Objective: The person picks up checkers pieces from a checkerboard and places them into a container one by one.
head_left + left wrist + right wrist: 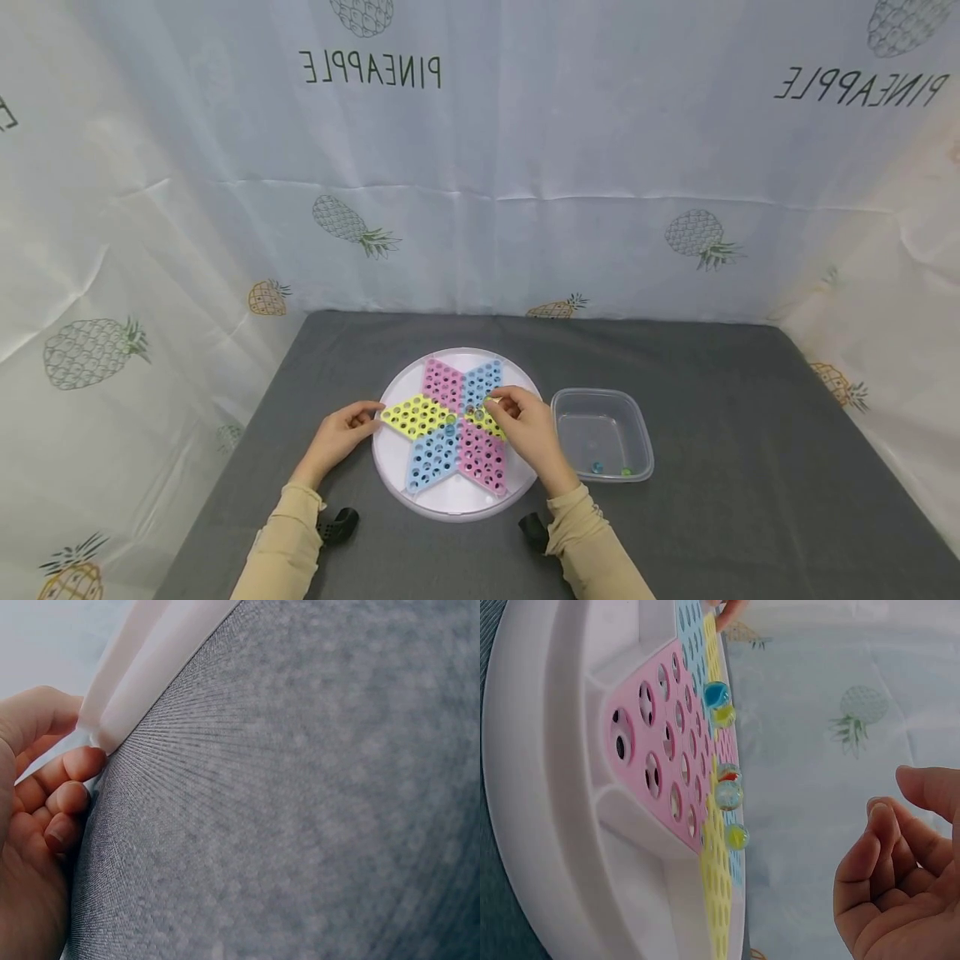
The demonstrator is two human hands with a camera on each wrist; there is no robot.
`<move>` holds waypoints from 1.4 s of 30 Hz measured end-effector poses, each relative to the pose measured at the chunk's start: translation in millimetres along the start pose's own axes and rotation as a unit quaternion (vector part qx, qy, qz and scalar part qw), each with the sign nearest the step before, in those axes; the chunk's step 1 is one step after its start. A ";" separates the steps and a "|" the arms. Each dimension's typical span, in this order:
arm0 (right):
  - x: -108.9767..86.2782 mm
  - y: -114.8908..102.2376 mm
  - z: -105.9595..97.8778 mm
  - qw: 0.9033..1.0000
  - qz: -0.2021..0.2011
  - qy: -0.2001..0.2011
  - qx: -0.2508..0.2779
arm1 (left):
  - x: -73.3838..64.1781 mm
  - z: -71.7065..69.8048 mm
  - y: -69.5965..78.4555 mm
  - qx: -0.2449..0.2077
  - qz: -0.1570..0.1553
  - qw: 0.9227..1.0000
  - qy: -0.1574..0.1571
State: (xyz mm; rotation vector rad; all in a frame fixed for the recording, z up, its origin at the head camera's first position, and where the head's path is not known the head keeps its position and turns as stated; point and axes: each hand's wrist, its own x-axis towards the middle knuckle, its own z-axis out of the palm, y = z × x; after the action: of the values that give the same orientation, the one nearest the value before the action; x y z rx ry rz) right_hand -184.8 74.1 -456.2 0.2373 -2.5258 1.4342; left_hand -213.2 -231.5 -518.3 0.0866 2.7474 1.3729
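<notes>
A round white Chinese checkers board (390, 462) with pink, yellow and blue points lies on the table. My left hand (345, 429) grips its left rim, thumb above and index finger at the edge in the left wrist view. Over the board's right side is my right hand (525, 429), its thumb and index finger apart with nothing between them. Several marbles sit in the middle holes. In the right wrist view they include a blue marble (717, 694), a clear marble (729, 796), a red-streaked marble (729, 774) and a yellow-green marble (736, 837) at the near right.
To the right of the board stands a clear plastic container (603, 393), with a blue marble (597, 467) and a green marble (626, 472) inside. Grey cloth (720, 433) covers the table. A pineapple-print curtain (495, 250) hangs behind it and at both sides.
</notes>
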 end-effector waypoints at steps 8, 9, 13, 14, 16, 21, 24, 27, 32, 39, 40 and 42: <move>4.7 4.4 12.2 1.000 0.008 -0.005 -0.009 | 1.0 0.0 -1.3 -0.002 -0.004 1.000 -0.004; 5.1 5.4 13.3 1.000 0.010 -0.006 -0.010 | 1.2 0.0 -1.4 -0.003 -0.004 1.000 -0.004; 6.6 9.8 16.9 1.000 0.023 -0.007 -0.014 | 2.1 -0.1 -1.2 -0.007 -0.005 1.000 -0.004; 7.0 10.8 17.6 0.999 0.027 -0.008 -0.020 | 2.3 0.1 -1.2 -0.006 -0.005 1.000 -0.004; 7.5 12.5 18.5 0.999 0.037 -0.011 -0.027 | 2.5 0.3 -0.9 -0.005 -0.005 1.000 -0.005; 9.0 17.2 20.9 0.997 0.065 -0.022 -0.038 | 2.2 0.6 -0.4 -0.003 -0.002 1.000 -0.006; 9.9 20.0 22.9 0.996 0.075 -0.033 -0.037 | 1.8 0.3 0.0 -0.001 -0.002 1.000 -0.004; 10.5 22.1 24.6 0.995 0.086 -0.045 -0.037 | 1.4 0.0 0.6 0.001 -0.003 1.000 -0.003; 10.8 24.2 26.6 0.993 0.097 -0.059 -0.035 | 1.3 -1.1 1.1 0.003 -0.002 1.000 -0.003; 11.0 26.1 28.0 0.992 0.096 -0.066 -0.051 | 1.4 -0.8 -0.6 0.004 -0.004 1.000 -0.004; 11.0 26.1 28.2 0.991 0.096 -0.068 -0.056 | 1.3 -0.5 -0.9 0.002 -0.005 1.000 -0.004; 11.3 26.1 28.5 0.991 0.095 -0.073 -0.065 | 1.2 -0.3 -0.9 0.000 -0.006 1.000 -0.004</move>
State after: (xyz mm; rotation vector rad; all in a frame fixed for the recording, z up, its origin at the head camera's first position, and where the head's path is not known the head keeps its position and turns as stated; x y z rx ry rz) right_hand -205.4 62.5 -488.8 0.0821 -2.8144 1.3540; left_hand -214.4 -232.2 -519.0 0.0750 2.7365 1.3669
